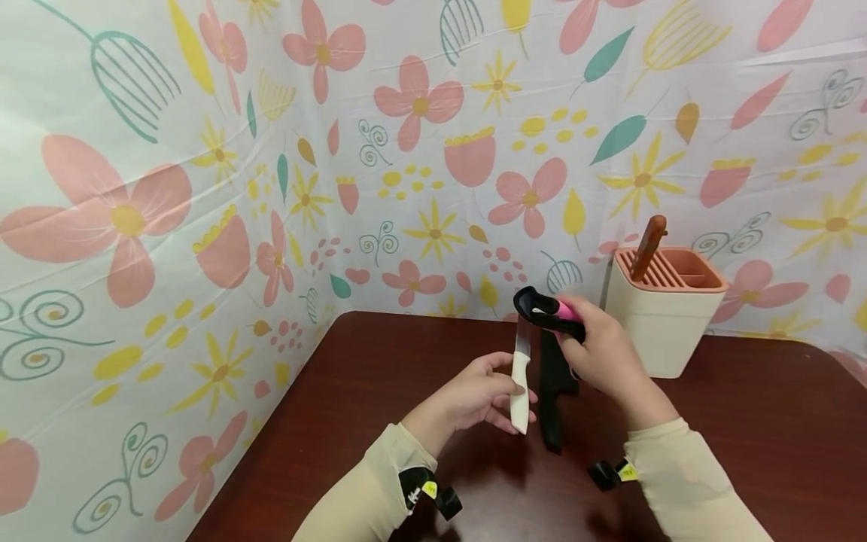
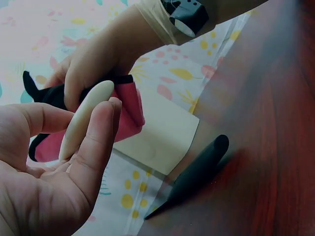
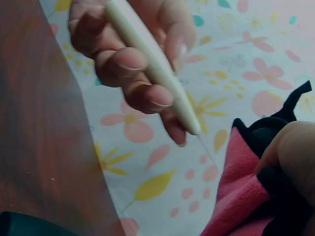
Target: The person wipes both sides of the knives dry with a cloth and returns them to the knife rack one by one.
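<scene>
There was the white-handled knife (image 1: 519,393), up off the table (image 1: 325,459) and in front of the person, grasped in the left hand (image 1: 482,395)! The thumb pressed on one side of the pale handle, the fingers bent around the other, and the blade pointed away from the person, its handle end slanting down towards them.

Over to the right hand (image 1: 603,350): its fingers clutched a pink cloth with black edging (image 1: 532,307), bunched up at the blade's far end. That end was hidden behind the cloth, and whether the two touched could not be told.

Below them, just to the right of the white handle, lay a black knife (image 1: 554,388) on the dark red-brown tabletop, its handle towards the person. Further back on the right stood a cream knife holder (image 1: 660,327) with an orange slotted top, a brown handle (image 1: 648,248) rising tilted from the slots. Beige sleeves (image 1: 691,474) covered both forearms, a small black device (image 1: 605,476) sat at each wrist, and a flowered sheet (image 1: 420,188) hung behind everything.
</scene>
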Demonstrator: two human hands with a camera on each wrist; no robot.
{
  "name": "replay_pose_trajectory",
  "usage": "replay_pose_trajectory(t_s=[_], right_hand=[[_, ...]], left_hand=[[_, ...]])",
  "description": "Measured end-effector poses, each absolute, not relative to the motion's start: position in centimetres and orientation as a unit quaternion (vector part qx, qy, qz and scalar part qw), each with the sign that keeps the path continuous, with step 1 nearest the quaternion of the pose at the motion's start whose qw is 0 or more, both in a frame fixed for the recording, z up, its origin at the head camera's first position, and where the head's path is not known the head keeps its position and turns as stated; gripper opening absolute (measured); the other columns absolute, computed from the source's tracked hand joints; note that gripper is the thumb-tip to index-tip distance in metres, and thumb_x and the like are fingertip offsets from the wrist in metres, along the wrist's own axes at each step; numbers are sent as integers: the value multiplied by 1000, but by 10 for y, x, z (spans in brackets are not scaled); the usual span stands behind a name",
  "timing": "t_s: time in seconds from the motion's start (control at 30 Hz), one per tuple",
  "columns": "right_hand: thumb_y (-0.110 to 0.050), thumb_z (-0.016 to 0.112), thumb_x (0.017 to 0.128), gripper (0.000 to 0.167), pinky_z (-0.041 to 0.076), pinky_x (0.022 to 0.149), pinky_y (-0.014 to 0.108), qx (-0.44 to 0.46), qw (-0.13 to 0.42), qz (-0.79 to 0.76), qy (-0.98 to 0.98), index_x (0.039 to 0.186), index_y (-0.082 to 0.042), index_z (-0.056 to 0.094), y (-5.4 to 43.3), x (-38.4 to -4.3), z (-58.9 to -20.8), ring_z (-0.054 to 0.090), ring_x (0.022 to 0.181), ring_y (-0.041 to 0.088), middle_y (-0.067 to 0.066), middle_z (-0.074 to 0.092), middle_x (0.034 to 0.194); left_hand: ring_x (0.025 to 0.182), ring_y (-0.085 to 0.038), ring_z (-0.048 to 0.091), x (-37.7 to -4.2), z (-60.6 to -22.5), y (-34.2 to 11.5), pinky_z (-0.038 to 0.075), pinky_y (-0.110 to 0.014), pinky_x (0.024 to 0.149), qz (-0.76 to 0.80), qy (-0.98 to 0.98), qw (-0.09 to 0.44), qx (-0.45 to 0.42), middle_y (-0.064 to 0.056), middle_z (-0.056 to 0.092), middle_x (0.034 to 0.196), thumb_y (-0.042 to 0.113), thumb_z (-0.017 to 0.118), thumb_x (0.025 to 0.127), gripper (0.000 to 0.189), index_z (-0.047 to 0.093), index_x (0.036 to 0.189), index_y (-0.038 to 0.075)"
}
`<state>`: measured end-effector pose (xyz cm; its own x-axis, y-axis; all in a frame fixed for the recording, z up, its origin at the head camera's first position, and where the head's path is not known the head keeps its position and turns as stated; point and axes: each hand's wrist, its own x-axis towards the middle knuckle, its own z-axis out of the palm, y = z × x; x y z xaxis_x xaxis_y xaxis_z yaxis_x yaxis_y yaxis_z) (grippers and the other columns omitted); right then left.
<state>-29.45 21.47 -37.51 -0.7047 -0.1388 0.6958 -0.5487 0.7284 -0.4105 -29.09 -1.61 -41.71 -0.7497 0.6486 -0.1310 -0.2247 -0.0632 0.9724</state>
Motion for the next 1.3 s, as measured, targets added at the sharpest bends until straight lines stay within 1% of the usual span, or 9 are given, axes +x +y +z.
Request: replay_pose_trajectory(t_s=[0.1, 0.27, 0.33, 0.47, 0.57, 0.7, 0.8, 1.0, 1.3], right_hand=[[-2, 70, 88, 42, 54, 86, 61, 199, 335, 311, -867, 128, -9, 64, 211, -294, -378, 65, 95, 36, 19, 71, 112], [1, 71, 87, 42, 54, 92, 60, 209, 359, 310, -855, 128, -5, 66, 209, -291, -377, 67, 102, 35, 18, 71, 116], [2, 70, 86, 44, 53, 96, 56, 211, 371, 308, -850, 129, -6, 67, 209, -289, -375, 68, 106, 35, 17, 72, 119], [4, 69, 84, 47, 46, 110, 20, 221, 390, 309, -839, 129, -10, 69, 210, -285, -372, 68, 112, 32, 13, 73, 123], [8, 66, 80, 51, 36, 105, 5, 239, 398, 306, -832, 127, -10, 70, 210, -284, -370, 68, 111, 31, 12, 73, 122], [10, 63, 75, 57, 51, 101, 36, 248, 383, 288, -842, 129, -9, 70, 210, -287, -373, 68, 113, 33, 14, 72, 124], [10, 61, 73, 61, 51, 96, 58, 247, 364, 272, -855, 131, -6, 69, 210, -289, -377, 66, 118, 37, 18, 70, 129], [9, 61, 73, 63, 50, 100, 60, 247, 332, 256, -874, 134, -5, 66, 209, -290, -384, 64, 123, 40, 19, 68, 135], [6, 64, 74, 59, 54, 94, 59, 249, 307, 239, -887, 132, -4, 67, 206, -287, -388, 69, 115, 39, 19, 71, 128]], left_hand=[[77, -22, 77, -288, -417, -17, 62, -36, 56, 708, 610, 309, 176, -37, 64, 128, 7, 58, 98, 48, 45, 142, 19], [77, -22, 77, -283, -417, -16, 62, -35, 56, 704, 607, 318, 188, -25, 73, 114, 7, 57, 99, 47, 45, 143, 19], [77, -22, 77, -280, -417, -15, 62, -35, 56, 702, 606, 322, 191, -26, 72, 113, 7, 57, 99, 48, 45, 144, 17], [76, -22, 77, -275, -416, -15, 61, -34, 55, 699, 607, 328, 191, -41, 62, 127, 7, 57, 99, 52, 42, 148, 13], [76, -21, 77, -273, -415, -15, 61, -34, 55, 698, 606, 330, 191, -40, 64, 123, 7, 57, 99, 53, 40, 150, 11], [75, -21, 77, -271, -417, -13, 61, -34, 55, 702, 601, 329, 194, -18, 74, 103, 6, 56, 99, 50, 43, 147, 13], [76, -21, 76, -268, -418, -10, 61, -35, 55, 705, 597, 327, 199, -9, 74, 99, 5, 57, 99, 48, 44, 144, 16], [78, -22, 75, -265, -417, -8, 61, -36, 57, 709, 582, 336, 214, -9, 72, 98, 1, 59, 100, 49, 44, 144, 17], [78, -20, 75, -266, -416, -10, 61, -34, 56, 711, 576, 341, 215, -7, 72, 99, 3, 58, 101, 46, 47, 142, 21]])
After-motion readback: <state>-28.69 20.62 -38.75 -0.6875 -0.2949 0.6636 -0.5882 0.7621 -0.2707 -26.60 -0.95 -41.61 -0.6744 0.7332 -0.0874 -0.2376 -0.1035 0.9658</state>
